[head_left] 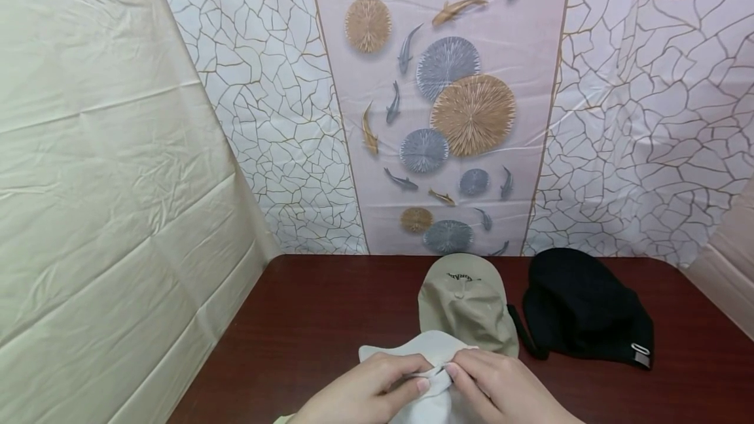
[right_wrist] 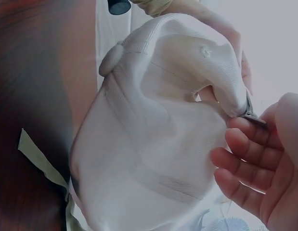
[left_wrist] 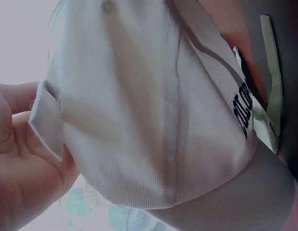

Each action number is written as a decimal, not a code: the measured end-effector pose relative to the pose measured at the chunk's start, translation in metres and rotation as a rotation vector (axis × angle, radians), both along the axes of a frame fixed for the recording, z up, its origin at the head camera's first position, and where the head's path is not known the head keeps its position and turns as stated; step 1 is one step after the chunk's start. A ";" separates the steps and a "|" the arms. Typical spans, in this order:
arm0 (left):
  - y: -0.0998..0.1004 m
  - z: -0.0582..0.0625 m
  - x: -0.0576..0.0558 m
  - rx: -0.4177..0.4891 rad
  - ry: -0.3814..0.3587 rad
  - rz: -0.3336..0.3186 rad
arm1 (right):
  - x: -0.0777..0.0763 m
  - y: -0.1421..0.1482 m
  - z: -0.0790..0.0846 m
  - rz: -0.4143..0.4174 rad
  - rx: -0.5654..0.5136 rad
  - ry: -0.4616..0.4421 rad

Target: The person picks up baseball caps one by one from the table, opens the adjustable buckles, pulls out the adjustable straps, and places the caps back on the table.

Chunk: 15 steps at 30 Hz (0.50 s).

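Close to the front of the table, a white cap [head_left: 434,341] is held up between both hands. Its crown [left_wrist: 120,106] fills the left wrist view, with black lettering [left_wrist: 241,108] along one side. The left hand [head_left: 372,390] pinches the cap's back strap, and a pointed strap end [left_wrist: 48,122] sticks out by its fingers. From the other side the right hand [head_left: 501,381] pinches the strap at a small dark buckle [right_wrist: 253,118], thumb against forefinger. Both hands meet almost fingertip to fingertip at the strap in the head view. Most of the crown is hidden there.
A beige cap [head_left: 465,300] with dark lettering lies just behind the hands. To its right sits a black cap [head_left: 580,303] with a metal clip and a strap lying toward the beige one. The dark red table [head_left: 306,319] ends at a patterned cloth [head_left: 283,116].
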<state>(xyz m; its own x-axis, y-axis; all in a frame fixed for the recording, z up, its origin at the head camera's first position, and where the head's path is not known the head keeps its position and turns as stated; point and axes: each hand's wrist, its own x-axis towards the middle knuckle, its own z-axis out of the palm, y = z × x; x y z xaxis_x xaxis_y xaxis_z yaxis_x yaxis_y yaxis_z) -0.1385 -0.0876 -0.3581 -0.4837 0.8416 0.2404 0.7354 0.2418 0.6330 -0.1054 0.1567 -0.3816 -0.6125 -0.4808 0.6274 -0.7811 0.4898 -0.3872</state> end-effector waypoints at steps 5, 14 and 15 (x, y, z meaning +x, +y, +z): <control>-0.002 0.001 0.000 0.045 -0.004 0.010 | 0.000 0.002 0.001 0.028 -0.088 -0.034; -0.004 0.002 -0.001 0.085 0.001 -0.014 | -0.005 0.005 0.001 0.143 -0.092 -0.147; -0.003 0.002 -0.001 0.087 0.026 -0.016 | -0.006 0.005 0.000 0.169 -0.088 -0.158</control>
